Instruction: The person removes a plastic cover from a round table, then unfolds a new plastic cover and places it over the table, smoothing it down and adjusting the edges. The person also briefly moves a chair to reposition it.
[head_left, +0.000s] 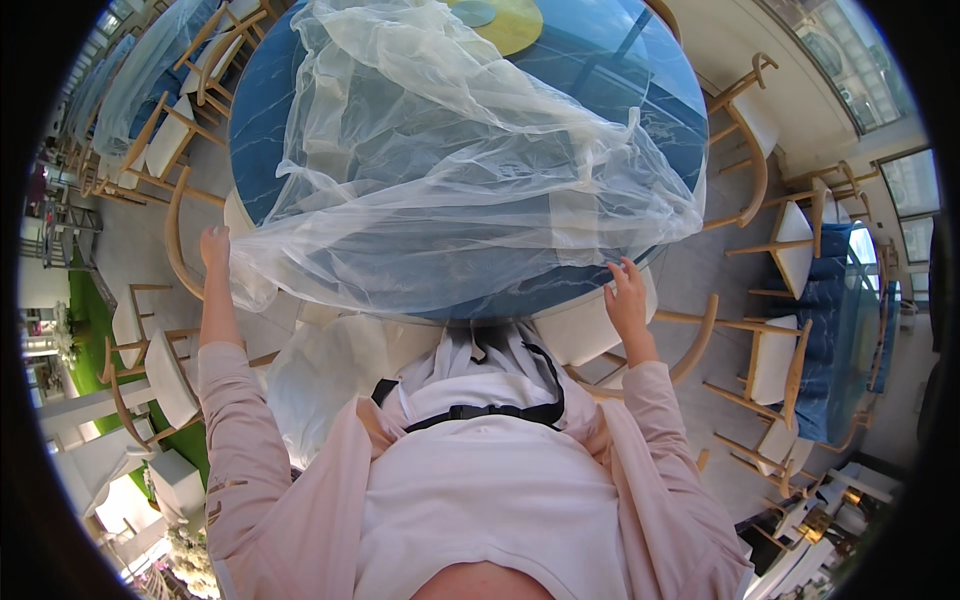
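Observation:
A thin, clear plastic sheet (435, 187) lies crumpled over a round table (262, 97) with a blue marbled surface and a glass top. At the table's left edge my left hand (216, 246) is closed on a gathered end of the sheet, drawn out past the rim. My right hand (627, 294) is at the near right edge, fingers apart, close to the sheet's border; whether the fingertips touch it I cannot tell. A yellow disc (517, 26) with a grey centre shows at the far side of the table.
Wooden chairs with pale seats surround the table, including one at the right (750, 142) and one at the left (180, 225). More clear plastic (322, 375) hangs low beside me. Another blue-covered table (825, 337) stands at the right.

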